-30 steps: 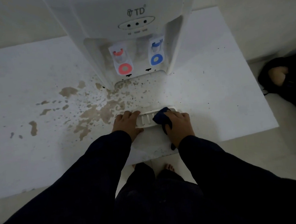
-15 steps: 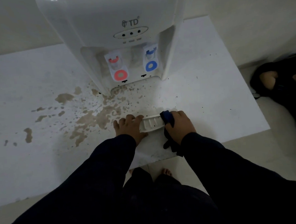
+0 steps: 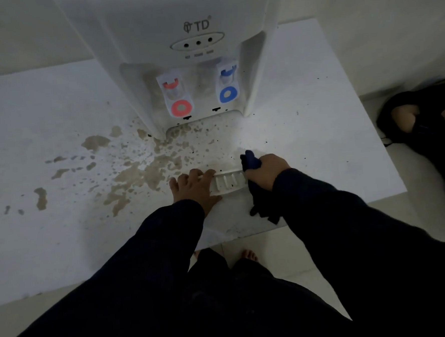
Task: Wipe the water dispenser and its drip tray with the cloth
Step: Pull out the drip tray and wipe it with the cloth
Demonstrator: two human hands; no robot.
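A white water dispenser [image 3: 182, 40] stands at the back of a white counter [image 3: 319, 149], with a red tap [image 3: 178, 98] and a blue tap [image 3: 227, 86]. The white slotted drip tray [image 3: 227, 182] lies out on the counter in front of it. My left hand [image 3: 195, 188] presses flat on the tray's left end. My right hand [image 3: 264, 172] is at the tray's right end, shut on a dark blue cloth [image 3: 251, 161] whose tail hangs down toward the counter edge.
Brown dried stains [image 3: 138, 171] spread over the counter left of the tray and under the taps. The counter's front edge [image 3: 246, 236] is close below my hands. A person in dark clothes [image 3: 427, 124] lies on the floor at the right.
My right hand has slid the cloth from the tray's middle to its right end and lifted its tip. The left hand stays on the tray's left end. The camera has shifted slightly.
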